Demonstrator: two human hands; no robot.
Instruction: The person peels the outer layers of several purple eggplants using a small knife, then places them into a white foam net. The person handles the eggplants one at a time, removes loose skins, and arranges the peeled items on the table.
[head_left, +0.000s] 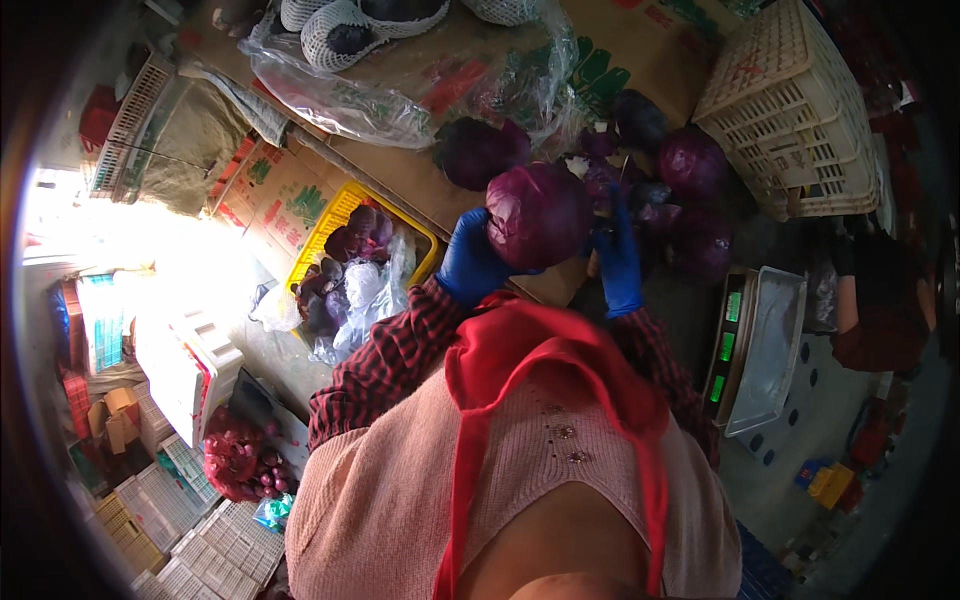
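My left hand (474, 256), in a blue glove, holds a large red cabbage (538, 215) from its left side and below. To the right of that cabbage is my right hand (618, 259), gloved in blue too. A thin shiny edge, perhaps a knife blade, rises by its fingers; what this hand grips is hard to make out. Dark outer cabbage leaves (480, 154) lie above the held cabbage on the cardboard (382, 169). Whole red cabbages (691, 163) and cut pieces with pale stem parts sit close to my right hand.
A yellow basket (337, 206) with leaves and plastic stands at left. Clear plastic bags (337, 97) and foam-netted vegetables (337, 37) lie beyond the hands. At right are a cream plastic crate (799, 127), a scale with a metal tray (765, 352) and another person (877, 300).
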